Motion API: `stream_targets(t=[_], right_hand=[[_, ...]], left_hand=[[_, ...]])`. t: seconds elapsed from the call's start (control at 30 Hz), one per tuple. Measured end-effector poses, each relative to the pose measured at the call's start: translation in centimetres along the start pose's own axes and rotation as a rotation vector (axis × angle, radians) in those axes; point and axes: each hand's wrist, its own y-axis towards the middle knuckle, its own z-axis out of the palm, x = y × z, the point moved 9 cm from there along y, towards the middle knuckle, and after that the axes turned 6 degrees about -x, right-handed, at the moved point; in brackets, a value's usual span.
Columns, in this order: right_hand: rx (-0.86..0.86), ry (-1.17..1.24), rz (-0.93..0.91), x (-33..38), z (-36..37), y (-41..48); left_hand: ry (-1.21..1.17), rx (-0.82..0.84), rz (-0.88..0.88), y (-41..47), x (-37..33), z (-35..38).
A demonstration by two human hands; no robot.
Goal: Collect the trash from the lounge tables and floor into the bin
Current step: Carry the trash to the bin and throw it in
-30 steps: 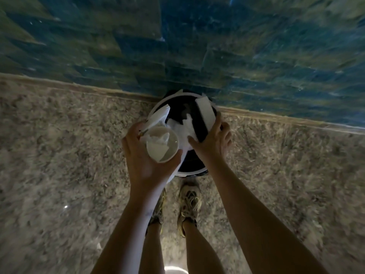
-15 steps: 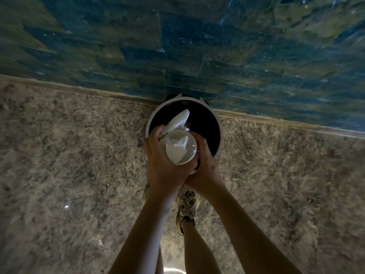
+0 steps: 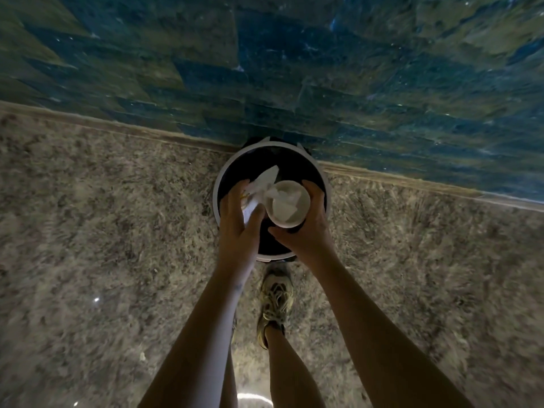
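Where the upper part of the view is filled, a wall (image 3: pixel 294 69) of blue-green stone tiles is seen, edged at its foot by a narrow tan skirting strip (image 3: pixel 117 129). Below it, a speckled grey-brown floor (image 3: pixel 103 245) is spread across the rest of the view. A round bin (image 3: pixel 294 163) with a white rim and a dark inside is set on that floor, right against the wall, with its mouth uncovered. Two bare forearms are stretched forward from the lower edge, and both hands are held over the bin's mouth.

A white paper cup (image 3: pixel 288 204) is grasped by the right hand (image 3: pixel 309 231), with the fingers curled round its far side and the thumb hooked under its near side. The cup is kept upright above the opening, and crumpled white tissue is seen inside it. A crumpled white paper wrapper (image 3: pixel 262 184) is pinched by the left hand (image 3: pixel 238 228) between thumb and fingers, just beside the cup and touching its rim, also above the opening. A laced shoe (image 3: pixel 275 301) is planted on the floor just short of the bin.
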Motion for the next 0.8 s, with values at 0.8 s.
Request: stream_targets(t=[0.8], right_hand=[[-0.076, -0.021, -0.316, 14.9, -4.2, -2.7]], left_hand=[[-0.072, -0.296, 0.224, -4.5, -12.3, -8.7]])
